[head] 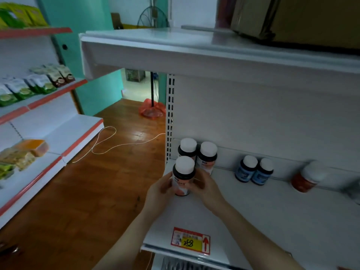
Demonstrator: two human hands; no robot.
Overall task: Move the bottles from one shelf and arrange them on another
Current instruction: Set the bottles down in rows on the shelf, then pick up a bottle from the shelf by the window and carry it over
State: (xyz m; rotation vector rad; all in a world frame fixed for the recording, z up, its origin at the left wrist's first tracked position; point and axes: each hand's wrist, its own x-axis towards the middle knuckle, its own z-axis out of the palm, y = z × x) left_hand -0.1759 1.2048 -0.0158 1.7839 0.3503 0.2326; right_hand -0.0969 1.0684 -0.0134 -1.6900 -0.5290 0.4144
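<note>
A dark bottle with a white cap and pink label (182, 176) stands on the white shelf (263, 215) near its left end. My left hand (160, 189) grips its left side and my right hand (205, 187) its right side. Behind it, against the back panel, stand two matching pink-label bottles (206, 155). Further right stand two blue-label bottles (253, 171). A red-label bottle (307, 177) sits blurred at the far right.
An upper white shelf (194, 49) overhangs, carrying a cardboard box (302, 18). A price tag (191, 240) is stuck at the shelf's front edge. Across the wooden aisle floor (97, 182), with a white cord, stand shelves of packaged goods (29, 84).
</note>
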